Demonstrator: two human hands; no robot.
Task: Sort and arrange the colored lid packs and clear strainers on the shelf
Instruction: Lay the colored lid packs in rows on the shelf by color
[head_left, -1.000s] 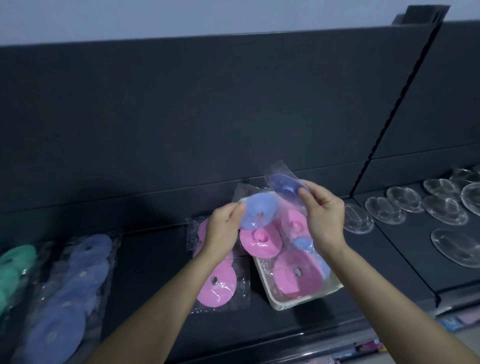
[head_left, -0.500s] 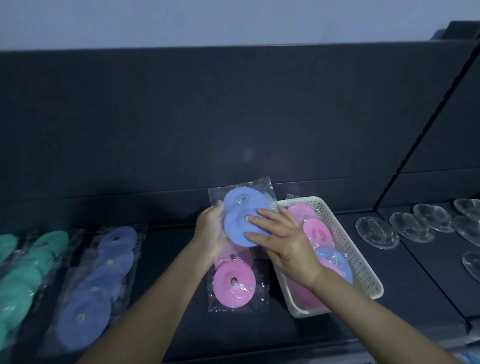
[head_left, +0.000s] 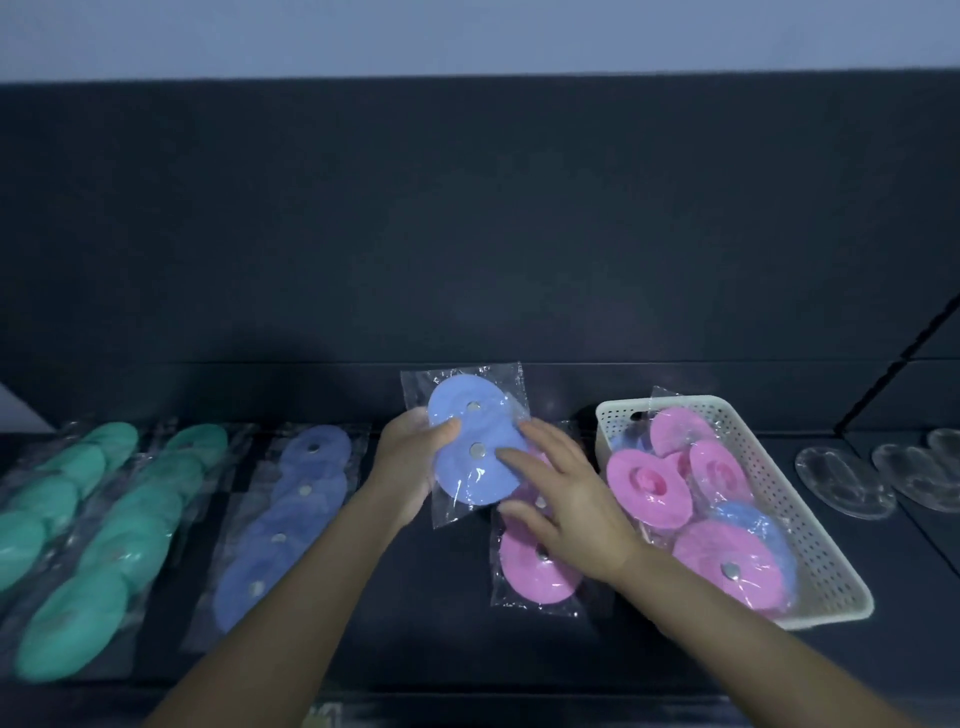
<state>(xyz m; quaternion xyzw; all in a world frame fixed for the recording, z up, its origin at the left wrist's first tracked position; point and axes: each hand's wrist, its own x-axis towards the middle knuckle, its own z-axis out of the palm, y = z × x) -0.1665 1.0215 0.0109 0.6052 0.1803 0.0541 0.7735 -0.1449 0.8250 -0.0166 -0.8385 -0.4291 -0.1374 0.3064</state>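
**A:** Where is the blue lid pack (head_left: 475, 452)?

**B:** Up off the shelf (head_left: 447, 639), to the left of the white basket (head_left: 810, 530). The left hand (head_left: 410, 462) grips its left edge, thumb across the front. The right hand (head_left: 566, 514) lies flat on its face, fingers (head_left: 545, 439) straight and spread, holding nothing.

**A:** What could go wrong?

**B:** I reckon the film is slick and loose. With only one edge held, the two discs inside could swing or the pack could slip out as it travels. The blue row (head_left: 291, 519) lies further left of the basket, so a pack laid down carelessly could land crooked across it. The right wrist also hangs just over the pink pack (head_left: 535, 577) lying immediately left of the basket and could drag it askew.

**A:** And the materials?

**B:** The lids are flat, round, matte discs, probably soft, each with a small shiny stud at its centre. They are sealed in clear crinkly bags that catch the light. The basket is stiff pale plastic with perforated walls, and pink and blue packs are heaped in it. The green rows (head_left: 119, 525) lie furthest left of it. To the basket's right sit the clear strainers (head_left: 841, 483), shallow, glossy and see-through.
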